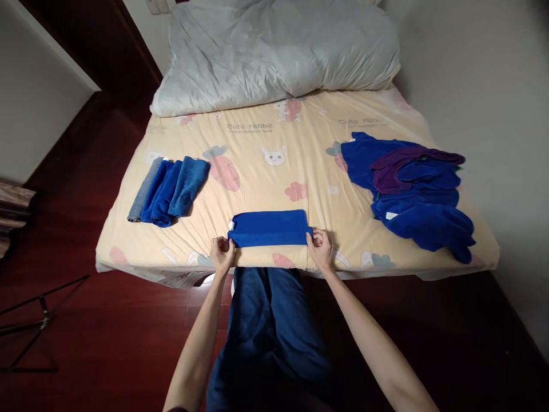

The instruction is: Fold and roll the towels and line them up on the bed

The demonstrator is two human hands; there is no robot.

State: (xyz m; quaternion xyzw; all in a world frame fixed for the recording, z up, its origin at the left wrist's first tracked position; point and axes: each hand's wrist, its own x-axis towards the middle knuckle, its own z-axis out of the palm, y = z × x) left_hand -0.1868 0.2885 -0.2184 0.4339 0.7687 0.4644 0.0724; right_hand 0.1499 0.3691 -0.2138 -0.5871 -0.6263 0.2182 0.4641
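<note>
A blue towel [270, 220] lies near the front edge of the bed, its near part folded over into a long strip. My left hand [222, 252] pinches the left end of that fold, close to a small white tag. At the opposite end, my right hand [321, 246] pinches the fold's right corner. Left of it on the sheet, several rolled towels, grey and blue [165, 191], lie side by side. To the right is a loose heap of blue cloths [424, 223] with a purple cloth [392, 171] among them.
The bed [266, 183] has a cream sheet with rabbit and carrot prints. A bunched grey-white quilt [278, 51] spans its far end. Walls stand at the right and far left. Black stand legs [43, 315] rest on the dark red floor at left.
</note>
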